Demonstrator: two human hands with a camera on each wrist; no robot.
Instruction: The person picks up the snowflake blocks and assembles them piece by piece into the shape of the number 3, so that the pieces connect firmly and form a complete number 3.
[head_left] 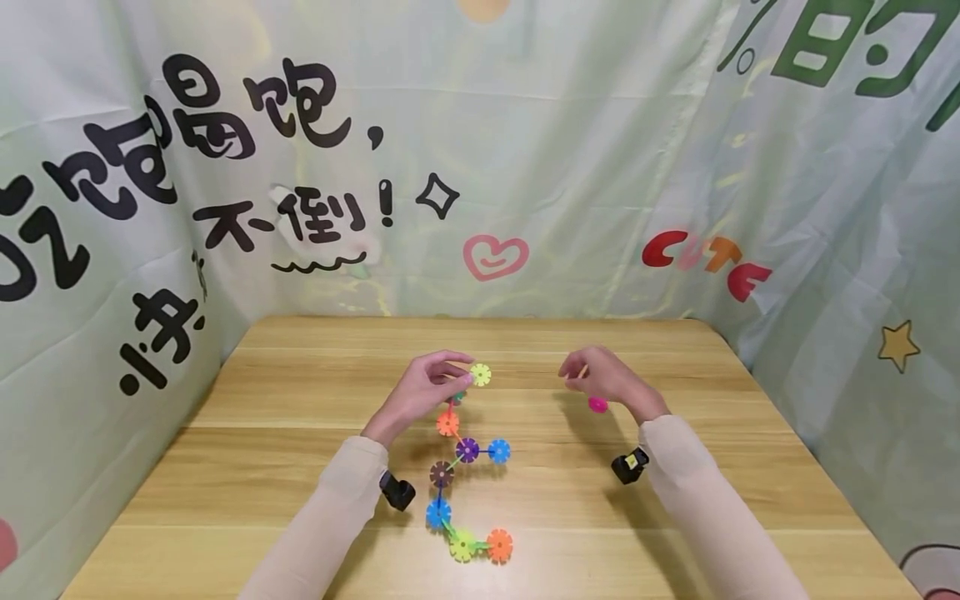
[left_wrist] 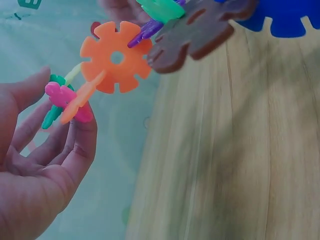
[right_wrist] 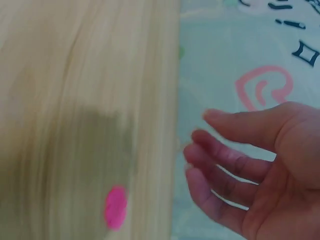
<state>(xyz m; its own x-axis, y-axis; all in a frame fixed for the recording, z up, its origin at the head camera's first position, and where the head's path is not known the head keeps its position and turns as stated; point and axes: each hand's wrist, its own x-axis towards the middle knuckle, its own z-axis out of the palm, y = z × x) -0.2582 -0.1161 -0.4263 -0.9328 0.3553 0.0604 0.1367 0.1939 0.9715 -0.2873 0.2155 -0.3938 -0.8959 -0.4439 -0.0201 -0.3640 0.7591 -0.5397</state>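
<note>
My left hand (head_left: 427,387) grips the far end of a chain of interlocking snowflake discs, its thumb and fingers around green and pink discs (left_wrist: 61,94) in the left wrist view. A pale yellow disc (head_left: 481,374) sticks out beyond the fingertips. From there the chain runs toward me through an orange disc (head_left: 447,423), a purple one (head_left: 467,451) with a blue disc (head_left: 499,452) branching off, and a brown one (head_left: 442,474), down to another orange disc (head_left: 500,546). My right hand (head_left: 603,375) hovers with loosely bent fingers and holds nothing. Beneath it lies a single pink disc (right_wrist: 116,207).
A wooden table (head_left: 300,475) spans the lower view. Behind it and at both sides hangs a pale green printed cloth (head_left: 585,167). Black wrist cameras sit on the left wrist (head_left: 397,492) and the right wrist (head_left: 630,466).
</note>
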